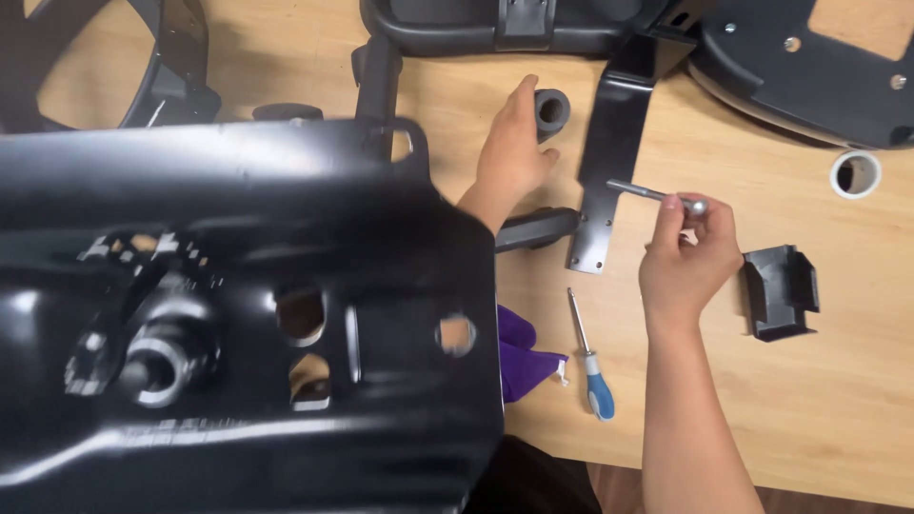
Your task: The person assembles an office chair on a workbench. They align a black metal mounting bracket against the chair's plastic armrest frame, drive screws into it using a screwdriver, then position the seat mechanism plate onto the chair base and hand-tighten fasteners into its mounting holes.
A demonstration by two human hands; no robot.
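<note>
Left hand (511,152): grips a short dark grey rubber cylinder (551,110).
Right hand (687,262): pinches a long silver metal bolt (657,195).
Table: light wooden top (838,400).

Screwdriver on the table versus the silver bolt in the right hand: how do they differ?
The screwdriver lies flat on the wooden table, untouched; the bolt is held above it in the fingers of the right hand. The screwdriver has a blue and white handle; the bolt is bare metal with a rounded head. The screwdriver looks longer and thinner. Both have slim silver metal shafts.
</note>
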